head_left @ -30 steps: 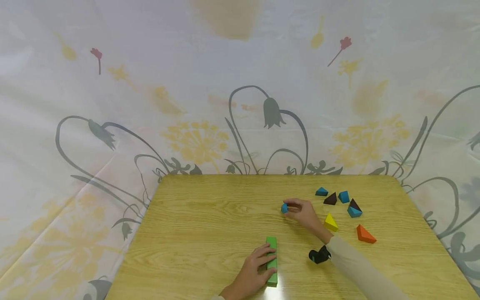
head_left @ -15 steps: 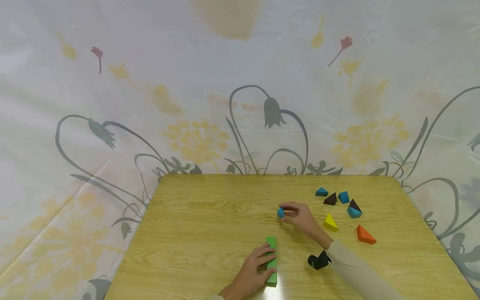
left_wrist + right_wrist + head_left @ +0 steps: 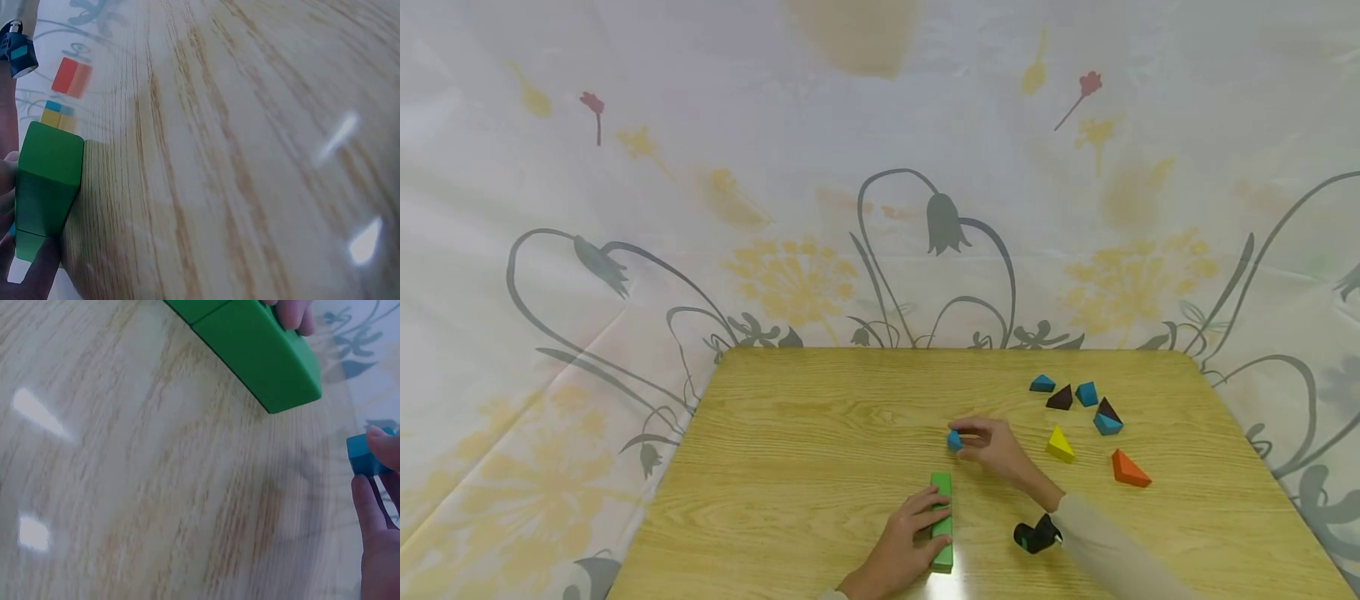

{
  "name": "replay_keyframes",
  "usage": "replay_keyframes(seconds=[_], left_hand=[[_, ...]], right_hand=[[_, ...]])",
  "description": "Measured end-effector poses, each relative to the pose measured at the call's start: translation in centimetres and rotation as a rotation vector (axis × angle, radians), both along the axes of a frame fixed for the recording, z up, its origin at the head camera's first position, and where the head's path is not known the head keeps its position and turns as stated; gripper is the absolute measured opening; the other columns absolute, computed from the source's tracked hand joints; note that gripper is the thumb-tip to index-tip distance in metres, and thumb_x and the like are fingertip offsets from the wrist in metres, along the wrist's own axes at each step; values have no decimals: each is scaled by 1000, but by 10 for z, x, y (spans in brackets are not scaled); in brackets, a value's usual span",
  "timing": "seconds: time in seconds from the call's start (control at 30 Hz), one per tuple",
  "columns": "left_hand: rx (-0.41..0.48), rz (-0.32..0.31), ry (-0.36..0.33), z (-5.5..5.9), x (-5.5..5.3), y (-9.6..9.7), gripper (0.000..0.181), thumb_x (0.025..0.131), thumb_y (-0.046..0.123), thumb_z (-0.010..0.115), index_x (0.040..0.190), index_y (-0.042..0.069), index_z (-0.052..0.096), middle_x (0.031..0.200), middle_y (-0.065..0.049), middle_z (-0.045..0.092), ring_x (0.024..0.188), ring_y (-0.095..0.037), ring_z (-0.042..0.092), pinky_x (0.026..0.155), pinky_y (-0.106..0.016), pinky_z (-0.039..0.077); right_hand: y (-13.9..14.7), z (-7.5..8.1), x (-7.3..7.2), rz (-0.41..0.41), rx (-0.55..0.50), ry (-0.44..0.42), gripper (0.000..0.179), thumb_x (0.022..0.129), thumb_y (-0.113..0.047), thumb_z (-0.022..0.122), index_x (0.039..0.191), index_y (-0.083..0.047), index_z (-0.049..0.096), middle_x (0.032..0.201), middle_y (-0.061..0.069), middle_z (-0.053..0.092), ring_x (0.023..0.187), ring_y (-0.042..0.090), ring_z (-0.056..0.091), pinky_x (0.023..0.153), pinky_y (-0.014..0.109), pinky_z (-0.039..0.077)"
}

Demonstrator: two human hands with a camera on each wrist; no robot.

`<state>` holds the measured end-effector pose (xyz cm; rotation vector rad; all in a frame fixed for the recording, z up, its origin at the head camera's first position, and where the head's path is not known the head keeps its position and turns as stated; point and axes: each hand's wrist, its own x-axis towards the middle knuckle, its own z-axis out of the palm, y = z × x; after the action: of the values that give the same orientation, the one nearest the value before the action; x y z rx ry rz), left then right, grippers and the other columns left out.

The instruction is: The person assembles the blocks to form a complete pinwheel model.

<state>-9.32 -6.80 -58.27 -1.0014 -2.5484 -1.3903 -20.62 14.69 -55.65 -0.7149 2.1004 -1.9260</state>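
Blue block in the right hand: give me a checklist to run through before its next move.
1. Blue block held: ok; the right hand pinches it.
2. Pinch firm enough: cannot tell; pressure does not show.
3. Green bar steadied: looks ok; the left hand is on it.
4. Green bar's top free: not ok; the left hand lies over part of it.
5. Green bar's parts fastened at the seam: cannot tell; only the line shows.
6. Gap between blue block and green bar clear: seems ok; the yellow block and orange block lie off to the right.
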Motion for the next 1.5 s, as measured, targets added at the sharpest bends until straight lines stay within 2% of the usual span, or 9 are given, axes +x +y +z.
replay_keyframes(seconds=[0.2, 0.57, 0.77, 0.9, 1.13, 1.3, 1.5], left_hand=[[11, -6, 15, 0, 0, 1, 36, 90, 17, 65, 120, -3, 61, 132, -10, 54, 130, -31, 41, 102, -43, 41], [22, -11, 47, -1, 0, 3, 35, 90, 16, 65, 119, -3, 62, 131, -10, 55, 130, -30, 42, 102, -40, 42], [32, -17, 37, -2, 0, 3, 35, 90, 16, 65, 120, -3, 62, 132, -9, 54, 130, -30, 42, 103, -39, 41], [34, -19, 52, -3, 0, 3, 34, 90, 15, 66, 119, -3, 62, 131, -10, 55, 129, -31, 43, 103, -39, 41], [21, -23, 20, -1, -1, 2, 36, 91, 17, 64, 120, -3, 61, 132, -10, 54, 130, -31, 41, 104, -40, 40], [27, -24, -1, 1, -1, 1, 36, 91, 16, 64, 120, -4, 61, 132, -10, 54, 130, -32, 41, 104, -39, 40], [31, -20, -11, 2, 0, -1, 36, 91, 16, 64, 121, -4, 61, 132, -11, 54, 130, -33, 41, 104, -38, 40]], right_hand=[[-5, -3, 5, 11, 7, -44, 41, 83, 11, 64, 121, 20, 50, 122, 39, 47, 112, 50, 51, 88, 33, 52], [-9, -14, 9, 112, 27, -12, 37, 83, 7, 67, 116, 19, 55, 119, 38, 52, 107, 33, 61, 88, 32, 52], [-10, -14, 10, 151, 47, -32, 34, 84, 6, 65, 116, 17, 57, 121, 36, 52, 108, 38, 58, 88, 33, 52], [-12, -14, 10, 177, 58, -5, 30, 86, 3, 64, 114, 16, 59, 121, 35, 53, 112, 41, 55, 90, 36, 52], [-16, -17, 12, 136, 98, 65, 22, 92, 1, 57, 111, 10, 64, 119, 28, 58, 112, 36, 56, 89, 28, 51], [-20, -17, 16, 103, 84, 49, 25, 91, 3, 58, 114, 12, 62, 118, 29, 59, 109, 39, 57, 87, 26, 52], [-24, -18, 17, 69, 117, 26, 26, 91, 3, 59, 116, 10, 62, 119, 26, 59, 109, 36, 58, 88, 24, 51]])
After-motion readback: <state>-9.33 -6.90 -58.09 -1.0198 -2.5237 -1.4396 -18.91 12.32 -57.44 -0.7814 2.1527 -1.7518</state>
